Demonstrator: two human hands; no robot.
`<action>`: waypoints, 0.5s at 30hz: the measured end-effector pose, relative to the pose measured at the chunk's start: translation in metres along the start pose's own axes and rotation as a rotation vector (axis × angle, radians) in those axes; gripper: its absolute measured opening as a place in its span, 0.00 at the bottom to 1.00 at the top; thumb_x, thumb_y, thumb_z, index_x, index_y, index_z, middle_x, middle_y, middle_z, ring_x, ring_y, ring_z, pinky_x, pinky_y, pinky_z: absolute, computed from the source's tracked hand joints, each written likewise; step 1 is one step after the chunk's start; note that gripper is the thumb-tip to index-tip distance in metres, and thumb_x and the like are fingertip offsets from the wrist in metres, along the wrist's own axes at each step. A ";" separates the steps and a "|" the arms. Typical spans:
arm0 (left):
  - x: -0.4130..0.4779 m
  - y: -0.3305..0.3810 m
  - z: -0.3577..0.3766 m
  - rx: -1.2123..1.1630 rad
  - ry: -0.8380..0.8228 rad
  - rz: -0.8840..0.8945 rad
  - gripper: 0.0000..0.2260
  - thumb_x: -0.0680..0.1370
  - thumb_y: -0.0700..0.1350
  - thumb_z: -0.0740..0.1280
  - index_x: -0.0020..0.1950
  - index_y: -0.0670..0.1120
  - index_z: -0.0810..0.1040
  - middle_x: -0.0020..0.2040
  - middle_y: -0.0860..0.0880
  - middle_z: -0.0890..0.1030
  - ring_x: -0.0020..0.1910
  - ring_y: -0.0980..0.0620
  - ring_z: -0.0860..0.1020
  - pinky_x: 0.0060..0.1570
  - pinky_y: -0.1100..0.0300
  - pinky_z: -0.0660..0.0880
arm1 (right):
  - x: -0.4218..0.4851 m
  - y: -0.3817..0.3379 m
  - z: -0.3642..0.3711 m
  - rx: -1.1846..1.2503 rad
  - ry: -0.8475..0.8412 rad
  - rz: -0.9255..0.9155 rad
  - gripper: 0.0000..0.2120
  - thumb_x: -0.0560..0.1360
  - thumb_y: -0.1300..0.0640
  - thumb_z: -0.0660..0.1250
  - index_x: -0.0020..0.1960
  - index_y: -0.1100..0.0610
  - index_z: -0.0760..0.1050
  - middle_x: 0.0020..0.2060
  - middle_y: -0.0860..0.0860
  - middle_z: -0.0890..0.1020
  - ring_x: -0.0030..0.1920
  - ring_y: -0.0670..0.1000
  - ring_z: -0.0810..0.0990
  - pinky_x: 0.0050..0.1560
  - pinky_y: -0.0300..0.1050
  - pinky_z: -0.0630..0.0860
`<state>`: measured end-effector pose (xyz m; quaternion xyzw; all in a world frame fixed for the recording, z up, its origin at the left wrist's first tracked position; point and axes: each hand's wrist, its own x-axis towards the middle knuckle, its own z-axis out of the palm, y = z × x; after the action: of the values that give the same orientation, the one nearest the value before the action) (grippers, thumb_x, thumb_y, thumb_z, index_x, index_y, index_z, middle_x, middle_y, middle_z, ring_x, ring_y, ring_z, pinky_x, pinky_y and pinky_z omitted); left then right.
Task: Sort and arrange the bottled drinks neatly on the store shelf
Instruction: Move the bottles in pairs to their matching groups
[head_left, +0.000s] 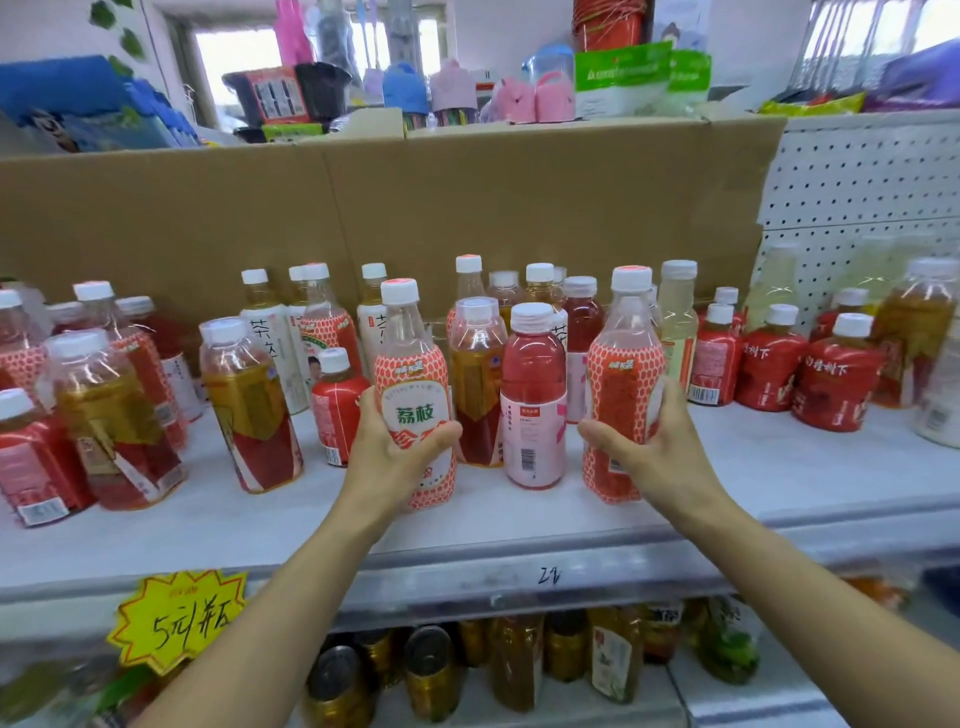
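Note:
Two lychee drink bottles with red-and-white scale-pattern labels stand at the front of the white shelf (519, 525). My left hand (395, 457) grips the left lychee bottle (413, 374), whose label faces me. My right hand (654, 452) grips the right lychee bottle (626, 364), its label turned sideways. Between them stands a pink drink bottle (534, 400) with an amber tea bottle (475, 384) behind it. Several other bottles, red, amber, white-labelled and pale, crowd the shelf unsorted.
A cardboard panel (415, 208) backs the shelf, with white pegboard (857, 176) at the right. Amber tea bottles (249, 405) lean at the left; short red bottles (831, 384) cluster at the right. A yellow price tag (176, 618) hangs on the shelf edge above a lower shelf of cans and bottles.

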<state>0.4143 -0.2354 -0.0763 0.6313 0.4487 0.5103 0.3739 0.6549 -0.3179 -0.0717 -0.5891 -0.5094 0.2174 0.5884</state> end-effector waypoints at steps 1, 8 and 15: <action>-0.003 0.003 0.001 -0.011 0.007 0.014 0.32 0.70 0.49 0.78 0.69 0.52 0.65 0.56 0.55 0.79 0.54 0.58 0.78 0.51 0.55 0.76 | 0.000 -0.001 0.000 0.003 0.004 -0.005 0.38 0.68 0.48 0.77 0.71 0.46 0.59 0.61 0.45 0.76 0.62 0.48 0.77 0.64 0.60 0.76; -0.041 0.039 0.011 -0.126 0.067 0.099 0.30 0.70 0.53 0.76 0.67 0.55 0.67 0.54 0.54 0.80 0.51 0.56 0.81 0.41 0.67 0.76 | -0.015 -0.016 -0.009 0.008 0.087 -0.081 0.36 0.68 0.45 0.76 0.70 0.48 0.63 0.60 0.46 0.77 0.59 0.46 0.77 0.59 0.47 0.75; -0.096 0.065 0.057 -0.143 0.006 0.088 0.30 0.63 0.59 0.76 0.63 0.58 0.70 0.53 0.56 0.82 0.50 0.57 0.82 0.47 0.59 0.81 | -0.053 -0.026 -0.044 0.034 0.066 -0.125 0.32 0.69 0.46 0.76 0.68 0.49 0.66 0.56 0.44 0.78 0.55 0.40 0.78 0.49 0.35 0.73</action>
<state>0.4745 -0.3480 -0.0563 0.6205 0.3843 0.5587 0.3938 0.6631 -0.3895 -0.0571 -0.5527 -0.5216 0.1693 0.6275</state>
